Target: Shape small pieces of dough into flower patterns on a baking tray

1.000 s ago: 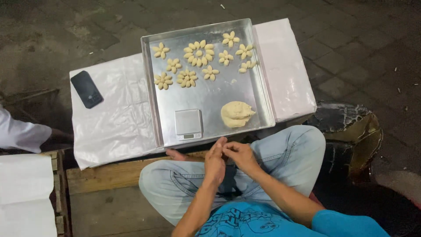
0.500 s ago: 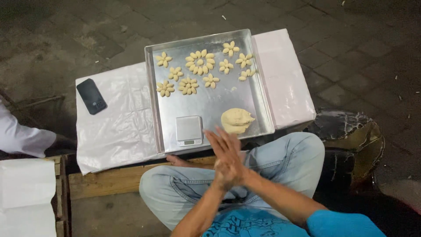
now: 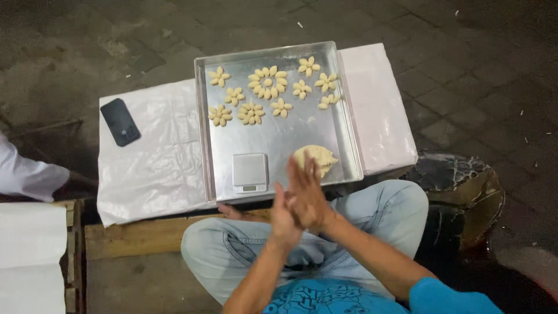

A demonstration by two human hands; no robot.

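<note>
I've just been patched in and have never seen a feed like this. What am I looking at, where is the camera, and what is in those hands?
There is no machine here: a seated person works with two bare hands, and the single camera sits on that person's head, looking down over their lap. The left hand and right hand are pressed palm to palm; whatever may be between them is hidden. In front lies a metal tray on a low surface under a white plastic sheet. On the tray are flower-shaped dough pieces at the far end, a lump of dough close to the hands, and a small scale. A dark phone lies on the sheet. The white sleeve at the left edge belongs to someone else.
</note>
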